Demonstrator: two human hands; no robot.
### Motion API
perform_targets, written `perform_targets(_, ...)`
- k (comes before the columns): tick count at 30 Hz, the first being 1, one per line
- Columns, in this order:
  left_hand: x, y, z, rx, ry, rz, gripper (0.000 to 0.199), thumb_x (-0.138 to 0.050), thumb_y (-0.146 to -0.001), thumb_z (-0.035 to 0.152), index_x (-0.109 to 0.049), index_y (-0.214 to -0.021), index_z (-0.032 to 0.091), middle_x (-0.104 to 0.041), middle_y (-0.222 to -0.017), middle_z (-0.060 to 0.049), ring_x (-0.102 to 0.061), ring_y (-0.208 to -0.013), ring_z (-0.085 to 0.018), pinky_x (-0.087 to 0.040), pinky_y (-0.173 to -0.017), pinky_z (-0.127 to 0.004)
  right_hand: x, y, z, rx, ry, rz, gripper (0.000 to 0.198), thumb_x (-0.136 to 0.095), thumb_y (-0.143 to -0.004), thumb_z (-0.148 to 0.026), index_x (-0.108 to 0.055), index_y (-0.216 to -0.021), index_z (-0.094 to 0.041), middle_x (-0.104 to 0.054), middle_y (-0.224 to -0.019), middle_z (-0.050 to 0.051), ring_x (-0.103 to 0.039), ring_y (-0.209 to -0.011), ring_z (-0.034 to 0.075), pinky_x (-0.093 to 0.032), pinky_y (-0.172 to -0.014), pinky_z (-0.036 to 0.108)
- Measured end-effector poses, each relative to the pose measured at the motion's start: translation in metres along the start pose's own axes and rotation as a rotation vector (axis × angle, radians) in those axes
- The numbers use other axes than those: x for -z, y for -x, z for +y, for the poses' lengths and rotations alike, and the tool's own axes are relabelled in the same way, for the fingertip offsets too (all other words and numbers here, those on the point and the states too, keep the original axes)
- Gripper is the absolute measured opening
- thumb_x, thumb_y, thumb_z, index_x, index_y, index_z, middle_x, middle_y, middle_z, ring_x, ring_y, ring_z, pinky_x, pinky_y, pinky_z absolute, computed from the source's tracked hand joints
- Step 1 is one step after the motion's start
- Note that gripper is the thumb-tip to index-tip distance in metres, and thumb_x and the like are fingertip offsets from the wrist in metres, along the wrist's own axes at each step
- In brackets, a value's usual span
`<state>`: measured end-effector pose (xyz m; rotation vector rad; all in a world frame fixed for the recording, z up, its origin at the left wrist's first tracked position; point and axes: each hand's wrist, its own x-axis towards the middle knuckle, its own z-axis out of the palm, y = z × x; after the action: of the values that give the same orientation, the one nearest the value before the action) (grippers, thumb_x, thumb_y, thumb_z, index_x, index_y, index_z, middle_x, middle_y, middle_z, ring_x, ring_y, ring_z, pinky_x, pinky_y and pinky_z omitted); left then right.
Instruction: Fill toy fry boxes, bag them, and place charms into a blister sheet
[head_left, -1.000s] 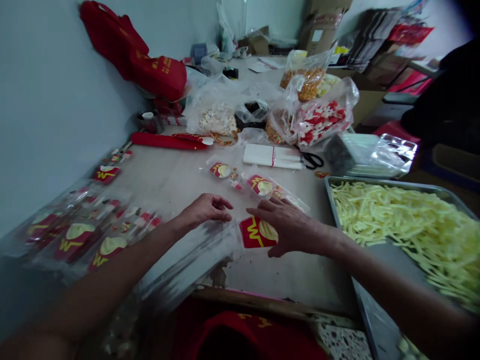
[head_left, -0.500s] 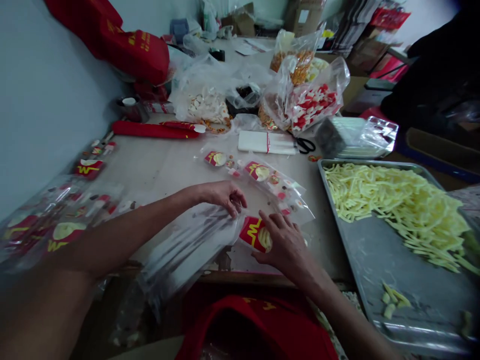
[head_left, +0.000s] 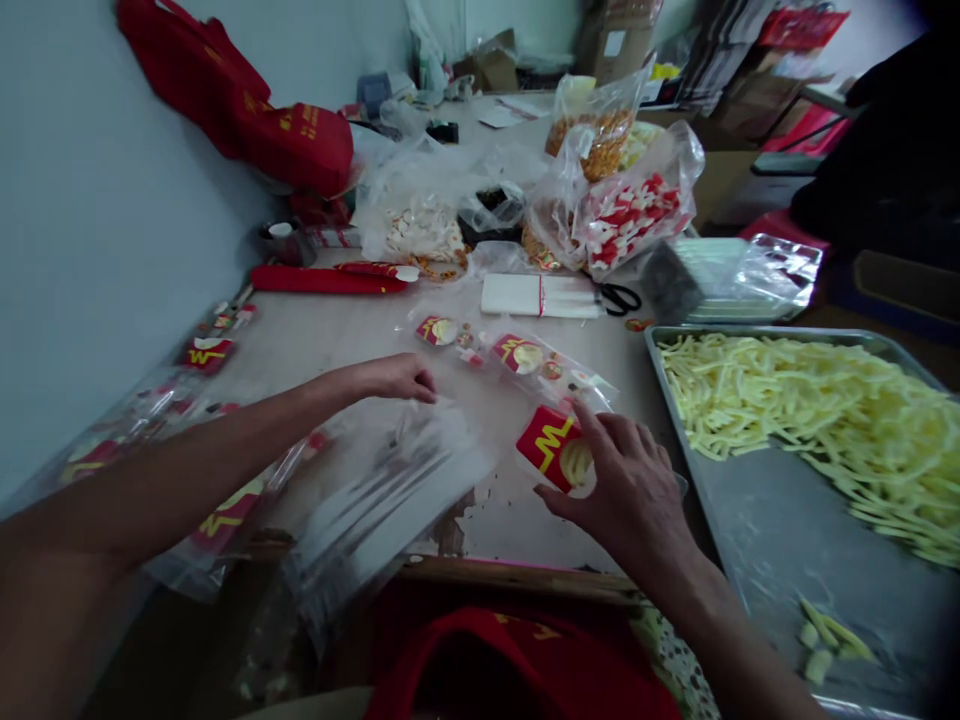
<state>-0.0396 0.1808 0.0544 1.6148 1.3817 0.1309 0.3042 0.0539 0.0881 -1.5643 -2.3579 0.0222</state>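
My right hand (head_left: 626, 475) has its thumb and forefinger around a red fries packet (head_left: 553, 448) with a yellow zigzag mark and pale fries showing. Clear plastic peeks out beyond its other fingers. My left hand (head_left: 401, 378) is closed, fingers curled, just above a fanned stack of clear plastic bags (head_left: 390, 490); what it pinches, if anything, is hidden. Two filled clear bags with red fries packets (head_left: 517, 352) and small pieces lie beyond the hands. More filled bags (head_left: 225, 515) lie under and beside my left forearm.
On the right, a metal tray (head_left: 675, 425) carries a heap of pale fries (head_left: 795, 410). Farther back are a white bundle (head_left: 517, 295), black scissors (head_left: 621, 298), a plastic box (head_left: 720, 280) and bags of red and white pieces (head_left: 637, 220). A red roll (head_left: 330, 280) lies at left.
My left hand has moved left, away from the right hand, and its fingers have curled in. My right hand and the fries packet have shifted right together. The view has also shifted slightly.
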Motion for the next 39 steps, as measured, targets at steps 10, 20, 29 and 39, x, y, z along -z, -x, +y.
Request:
perform_targets(10,0.002,0.025,0.016,0.036,0.120,0.154,0.028,-0.086,-0.057,0.041,-0.075,-0.067,0.017,-0.067,-0.063,-0.001,-0.053,-0.060,-0.011,-0.038,-0.058,-0.022,0.001,-0.031,0.010,0.052,-0.029,0.011,0.098,-0.079,-0.070,-0.050,-0.032,-0.151,-0.021,-0.055,-0.127,0.017,-0.050,-0.111,0.039,-0.045,-0.086,0.051)
perform_targets(20,-0.032,0.038,0.043,-0.001,0.291,0.118,0.031,-0.080,-0.067,0.046,-0.076,-0.079,0.018,-0.070,-0.076,-0.003,-0.058,-0.068,-0.014,-0.044,-0.061,-0.023,0.010,-0.039,0.010,0.021,0.028,0.122,0.098,-0.080,-0.071,-0.050,-0.031,-0.152,-0.023,-0.054,-0.122,0.016,-0.049,-0.108,0.039,-0.044,-0.086,0.051)
perform_targets(29,-0.044,0.035,0.041,0.045,0.418,0.267,0.031,-0.088,-0.056,0.038,-0.070,-0.067,0.016,-0.062,-0.062,0.000,-0.053,-0.058,-0.011,-0.041,-0.056,-0.022,0.015,-0.050,0.021,0.058,0.016,0.094,0.098,-0.079,-0.071,-0.054,-0.032,-0.152,-0.024,-0.054,-0.120,0.015,-0.051,-0.107,0.039,-0.044,-0.085,0.051)
perform_targets(39,-0.056,0.052,0.082,-0.056,0.226,0.456,0.025,-0.088,-0.057,0.033,-0.069,-0.062,0.016,-0.064,-0.062,0.001,-0.052,-0.057,-0.010,-0.037,-0.054,-0.023,0.014,-0.060,0.033,0.099,0.083,0.094,0.095,-0.076,-0.075,-0.051,-0.029,-0.153,-0.024,-0.053,-0.123,0.016,-0.048,-0.109,0.040,-0.040,-0.090,0.053)
